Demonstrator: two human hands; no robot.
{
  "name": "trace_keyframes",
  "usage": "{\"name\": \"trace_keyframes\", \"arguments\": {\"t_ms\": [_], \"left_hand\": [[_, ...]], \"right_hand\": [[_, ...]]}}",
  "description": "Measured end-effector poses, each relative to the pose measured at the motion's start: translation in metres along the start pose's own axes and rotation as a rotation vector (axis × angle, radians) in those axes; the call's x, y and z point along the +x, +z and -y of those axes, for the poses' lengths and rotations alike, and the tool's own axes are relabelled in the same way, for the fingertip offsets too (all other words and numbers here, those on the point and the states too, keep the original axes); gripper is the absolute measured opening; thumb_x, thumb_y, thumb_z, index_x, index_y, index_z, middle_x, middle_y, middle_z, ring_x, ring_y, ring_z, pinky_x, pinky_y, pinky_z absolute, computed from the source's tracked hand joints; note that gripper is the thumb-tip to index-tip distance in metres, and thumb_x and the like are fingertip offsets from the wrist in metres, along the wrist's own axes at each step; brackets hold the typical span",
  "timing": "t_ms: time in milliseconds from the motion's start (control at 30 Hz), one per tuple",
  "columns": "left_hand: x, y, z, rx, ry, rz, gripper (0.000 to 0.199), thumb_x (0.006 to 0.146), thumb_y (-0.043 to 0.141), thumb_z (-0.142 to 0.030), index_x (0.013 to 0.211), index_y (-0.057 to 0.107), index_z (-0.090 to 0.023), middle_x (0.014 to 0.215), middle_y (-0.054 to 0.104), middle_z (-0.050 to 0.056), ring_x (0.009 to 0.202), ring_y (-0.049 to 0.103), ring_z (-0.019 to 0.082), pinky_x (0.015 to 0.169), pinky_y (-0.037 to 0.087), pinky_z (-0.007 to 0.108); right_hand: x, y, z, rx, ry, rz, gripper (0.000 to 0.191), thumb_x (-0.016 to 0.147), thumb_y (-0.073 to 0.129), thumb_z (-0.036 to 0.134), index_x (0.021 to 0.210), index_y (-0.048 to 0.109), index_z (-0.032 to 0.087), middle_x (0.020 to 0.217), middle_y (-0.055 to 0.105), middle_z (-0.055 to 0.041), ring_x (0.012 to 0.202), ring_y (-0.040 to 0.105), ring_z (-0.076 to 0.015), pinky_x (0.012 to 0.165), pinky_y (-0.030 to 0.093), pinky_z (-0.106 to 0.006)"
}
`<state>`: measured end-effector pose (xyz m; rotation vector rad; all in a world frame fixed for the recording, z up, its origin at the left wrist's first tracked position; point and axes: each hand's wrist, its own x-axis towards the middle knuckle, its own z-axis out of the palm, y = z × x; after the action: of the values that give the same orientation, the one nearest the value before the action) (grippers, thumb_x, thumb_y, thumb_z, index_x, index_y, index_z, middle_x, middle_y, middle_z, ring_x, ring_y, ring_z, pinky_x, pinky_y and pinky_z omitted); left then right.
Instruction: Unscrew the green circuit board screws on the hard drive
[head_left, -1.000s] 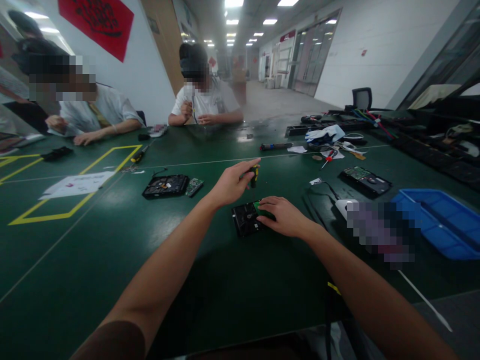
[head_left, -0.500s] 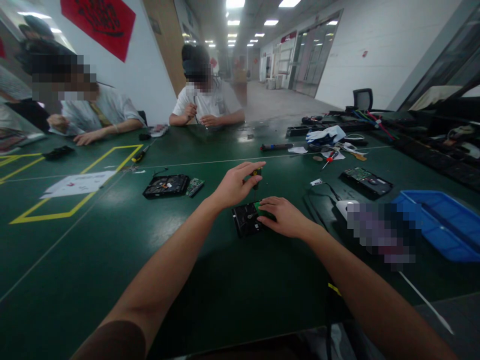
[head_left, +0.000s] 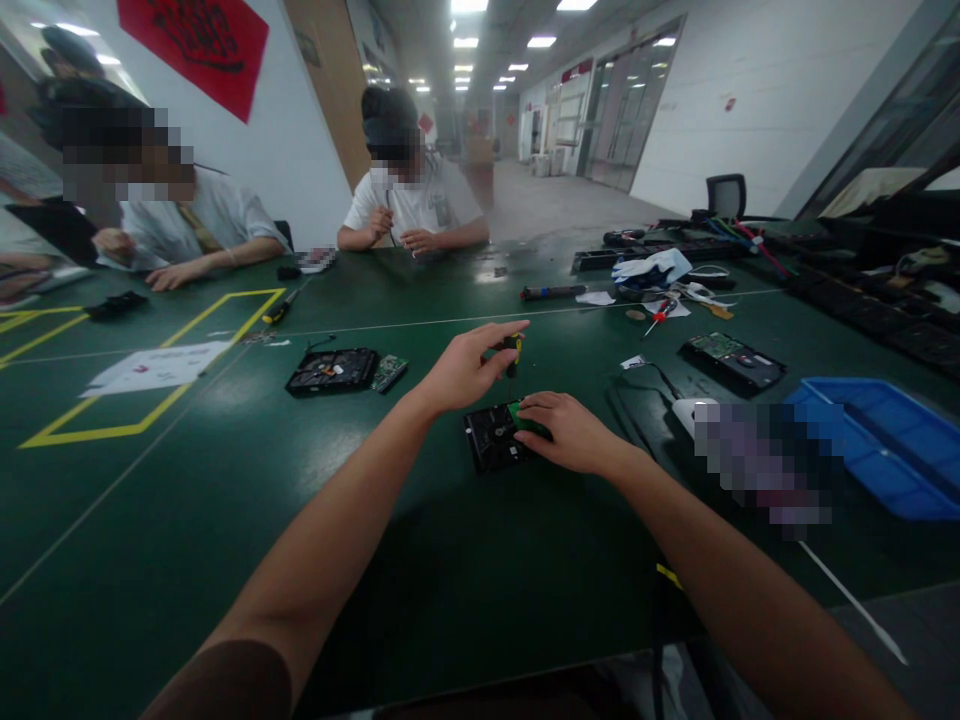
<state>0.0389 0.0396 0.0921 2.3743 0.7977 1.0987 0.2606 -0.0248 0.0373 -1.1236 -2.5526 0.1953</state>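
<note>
A black hard drive [head_left: 489, 440] with a green circuit board [head_left: 519, 410] lies on the dark green table in front of me. My left hand [head_left: 474, 365] grips the black and yellow handle of a screwdriver [head_left: 513, 358], which stands upright with its shaft down at the drive's far edge. Whether its tip sits in a screw is too small to make out. Over the drive's right side rests my right hand [head_left: 564, 430], its fingers spread across the board and holding the drive against the table.
To the left are another hard drive [head_left: 331, 371] and a loose circuit board [head_left: 390, 373]. On the right lie a third drive [head_left: 733, 364], a blue tray [head_left: 892, 450], a red screwdriver [head_left: 660, 316] and white gloves [head_left: 651, 270]. Two people sit across the table.
The screwdriver handle has turned slightly in my left hand, its yellow part now showing on the right. My right hand and the drive stay in place.
</note>
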Motion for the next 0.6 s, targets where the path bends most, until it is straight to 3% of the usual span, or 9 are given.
{"name": "trace_keyframes", "arguments": {"t_ms": [100, 300, 400, 600], "left_hand": [[-0.0001, 0.0007, -0.0008, -0.015, 0.001, 0.006, 0.040, 0.100, 0.058, -0.024, 0.140, 0.061, -0.024, 0.124, 0.068, 0.009, 0.095, 0.068, 0.017, 0.069, 0.061, 0.027], [0.0008, 0.0002, -0.0044, 0.138, 0.007, -0.095, 0.033, 0.093, 0.072, -0.031, 0.125, 0.067, -0.023, 0.110, 0.069, 0.005, 0.095, 0.067, 0.016, 0.071, 0.058, 0.025], [0.0008, -0.0003, -0.0019, 0.120, 0.002, -0.074, 0.033, 0.095, 0.068, -0.027, 0.128, 0.066, -0.023, 0.112, 0.068, 0.007, 0.097, 0.066, 0.017, 0.073, 0.060, 0.026], [-0.0004, 0.0022, 0.0043, -0.123, -0.024, 0.044, 0.046, 0.100, 0.050, -0.016, 0.144, 0.056, -0.025, 0.129, 0.065, 0.009, 0.092, 0.067, 0.016, 0.065, 0.063, 0.026]], "right_hand": [[-0.0003, 0.0002, -0.0005, 0.005, 0.003, 0.002, 0.034, 0.100, 0.059, 0.041, 0.122, 0.073, 0.018, 0.131, 0.069, -0.0139, 0.124, 0.062, -0.0296, 0.106, 0.047, -0.049], [0.0002, 0.0009, -0.0009, -0.002, -0.003, 0.000, 0.035, 0.100, 0.059, 0.040, 0.122, 0.073, 0.017, 0.130, 0.070, -0.0146, 0.124, 0.062, -0.0291, 0.107, 0.047, -0.048], [0.0004, 0.0009, -0.0009, 0.001, -0.009, 0.000, 0.035, 0.100, 0.059, 0.040, 0.122, 0.073, 0.017, 0.130, 0.070, -0.0145, 0.122, 0.063, -0.0286, 0.107, 0.047, -0.048], [-0.0003, 0.0022, -0.0024, -0.009, -0.004, 0.002, 0.035, 0.100, 0.058, 0.042, 0.122, 0.072, 0.017, 0.130, 0.070, -0.0140, 0.123, 0.062, -0.0289, 0.106, 0.047, -0.049]]}}
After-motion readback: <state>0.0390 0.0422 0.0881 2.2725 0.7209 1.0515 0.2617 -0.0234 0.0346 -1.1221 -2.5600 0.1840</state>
